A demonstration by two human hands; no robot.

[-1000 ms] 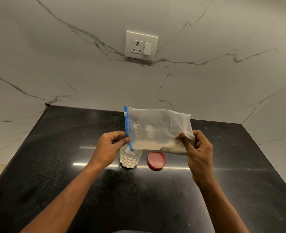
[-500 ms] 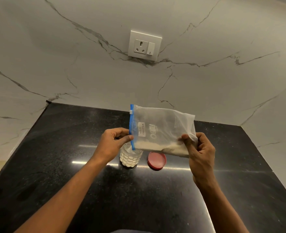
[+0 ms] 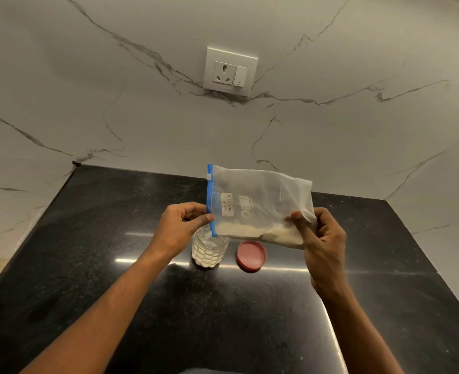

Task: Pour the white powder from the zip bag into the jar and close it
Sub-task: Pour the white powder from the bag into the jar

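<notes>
**Inspector:** Condition and position of the zip bag?

**Me:** I hold the zip bag sideways in the air over the black surface. It is clear plastic. Its blue zip strip runs vertically at the left end, with a handwritten label beside it. White powder lies along the lower edge.

**Inspector:** Hands?

**Me:** My left hand pinches the zip strip low down. My right hand grips the bag's lower right corner, fingers curled.

**Inspector:** The jar?

**Me:** The jar stands upright on the surface under the zip end, uncapped and partly filled with white. The red lid lies just beside it to the right, not touching.
</notes>
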